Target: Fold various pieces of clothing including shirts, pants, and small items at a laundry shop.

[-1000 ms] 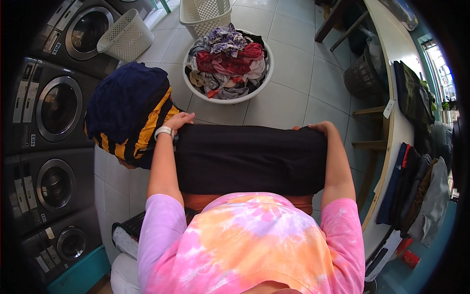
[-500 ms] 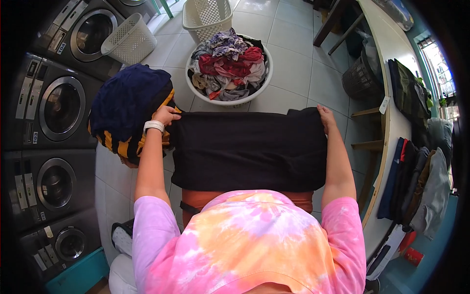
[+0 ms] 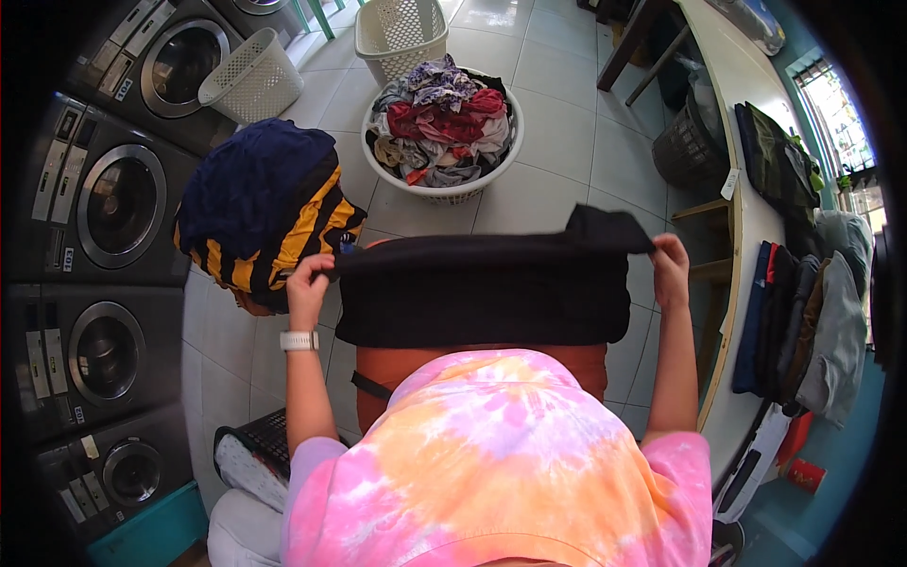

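Observation:
A black piece of fabric (image 3: 482, 307), probably a garment though its kind does not show, lies across my lap over rust-orange clothing (image 3: 383, 378). My left hand (image 3: 308, 282), below a white wristwatch (image 3: 299, 340), pinches its far left corner. At the far right corner my right hand (image 3: 669, 260) pinches the cloth too. Between both hands the far edge is raised and doubled over toward me, and a loose flap (image 3: 605, 230) sticks up near the right end.
A heaped bundle of navy and yellow-black cloth (image 3: 255, 194) sits left. Ahead stands a white basket of mixed laundry (image 3: 444, 197), with white baskets (image 3: 402, 42) behind. Stacked dryers (image 3: 123, 203) line the left. Folded clothes (image 3: 756, 321) lie on the right-hand table (image 3: 727, 378).
Both hands have drawn nearer to me and slightly apart, bringing the black cloth's far edge up and over. More of the yellow-black bundle shows now.

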Demonstrator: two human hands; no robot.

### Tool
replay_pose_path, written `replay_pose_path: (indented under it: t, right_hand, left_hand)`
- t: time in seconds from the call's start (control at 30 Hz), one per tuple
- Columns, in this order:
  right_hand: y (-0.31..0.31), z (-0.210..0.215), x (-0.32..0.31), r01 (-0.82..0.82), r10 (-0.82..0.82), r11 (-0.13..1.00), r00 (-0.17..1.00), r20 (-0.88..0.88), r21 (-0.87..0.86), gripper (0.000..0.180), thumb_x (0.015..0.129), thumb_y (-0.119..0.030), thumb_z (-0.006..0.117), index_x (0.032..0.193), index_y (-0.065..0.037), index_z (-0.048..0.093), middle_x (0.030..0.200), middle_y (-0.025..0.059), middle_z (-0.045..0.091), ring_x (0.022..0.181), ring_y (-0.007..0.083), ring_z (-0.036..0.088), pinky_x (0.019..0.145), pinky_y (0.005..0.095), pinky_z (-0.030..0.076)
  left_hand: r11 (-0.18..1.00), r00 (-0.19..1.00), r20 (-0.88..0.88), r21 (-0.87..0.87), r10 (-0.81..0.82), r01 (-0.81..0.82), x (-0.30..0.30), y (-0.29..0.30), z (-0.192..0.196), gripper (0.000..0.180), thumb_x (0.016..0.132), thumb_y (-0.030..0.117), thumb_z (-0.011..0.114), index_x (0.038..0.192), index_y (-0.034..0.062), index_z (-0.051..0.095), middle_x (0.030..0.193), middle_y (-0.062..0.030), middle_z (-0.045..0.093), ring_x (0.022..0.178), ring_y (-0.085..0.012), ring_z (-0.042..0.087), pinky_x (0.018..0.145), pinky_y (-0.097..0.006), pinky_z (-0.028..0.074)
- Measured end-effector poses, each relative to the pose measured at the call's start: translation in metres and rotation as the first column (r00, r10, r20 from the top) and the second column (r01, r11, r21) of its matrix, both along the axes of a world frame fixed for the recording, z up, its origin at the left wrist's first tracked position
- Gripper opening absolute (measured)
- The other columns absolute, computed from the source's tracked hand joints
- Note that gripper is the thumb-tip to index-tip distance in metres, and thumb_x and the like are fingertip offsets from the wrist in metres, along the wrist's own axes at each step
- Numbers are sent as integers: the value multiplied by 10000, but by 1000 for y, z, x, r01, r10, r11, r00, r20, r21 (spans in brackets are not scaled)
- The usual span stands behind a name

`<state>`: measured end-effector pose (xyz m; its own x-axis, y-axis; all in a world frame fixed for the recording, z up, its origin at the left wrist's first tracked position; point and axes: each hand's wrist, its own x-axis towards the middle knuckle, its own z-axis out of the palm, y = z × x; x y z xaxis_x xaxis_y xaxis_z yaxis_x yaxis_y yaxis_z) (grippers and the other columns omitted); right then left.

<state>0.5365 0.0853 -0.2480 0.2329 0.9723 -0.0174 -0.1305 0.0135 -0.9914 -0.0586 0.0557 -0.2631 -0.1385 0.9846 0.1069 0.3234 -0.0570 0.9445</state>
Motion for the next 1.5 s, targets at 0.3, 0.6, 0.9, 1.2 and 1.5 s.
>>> replay_pose_path:
  t: [0.3, 0.6, 0.9, 1.2, 1.5]
  right_hand:
    - [-69, 4, -23, -116, 157, 915, 985, 75, -387, 260, 744, 47, 508, 981, -59, 523, 756, -4, 535, 708, 70, 512, 670, 209, 413]
    - [-6, -10, -17, 321, 213, 842, 541, 813, -434, 383, 878, -375, 476, 897, -5, 576, 786, 153, 621, 768, 248, 612, 637, 368, 463]
    - [25, -45, -7, 530, 111, 804, 314, 943, -271, 294, 824, -307, 492, 915, -73, 644, 955, 170, 628, 911, 362, 585, 765, 442, 462]
    - [35, -39, -21, 385, -34, 922, 152, 988, -28, 236, 856, -253, 505, 912, -84, 660, 925, 133, 619, 880, 314, 592, 799, 413, 460]
    - [49, -32, -212, -590, 420, 750, 78, 904, -298, 145, 804, -224, 573, 854, -136, 677, 1014, 41, 587, 923, 261, 570, 921, 586, 312]
  left_hand:
    - [990, 953, -300, -138, -38, -4, -8, -46, -51, 242, 715, -67, 427, 859, -11, 613, 1003, -105, 603, 982, -227, 563, 868, -289, 424]
    - [974, 875, -453, -56, 171, -219, 27, -42, -58, 252, 862, 214, 540, 1012, 14, 569, 994, -174, 568, 913, -327, 553, 792, -376, 448]
    - [971, 812, -553, -21, 188, -239, 42, -57, -64, 305, 912, 200, 437, 1129, -10, 483, 1076, -222, 531, 992, -379, 514, 843, -400, 424]
    - [975, 832, -545, -105, 108, -196, 40, -47, -73, 324, 920, 197, 413, 1174, -6, 418, 1125, -246, 520, 1034, -390, 505, 864, -409, 417]
    - [976, 800, -590, -88, 109, -198, 44, -52, -65, 325, 930, 203, 389, 1176, -8, 424, 1127, -241, 521, 1026, -389, 510, 853, -407, 422]
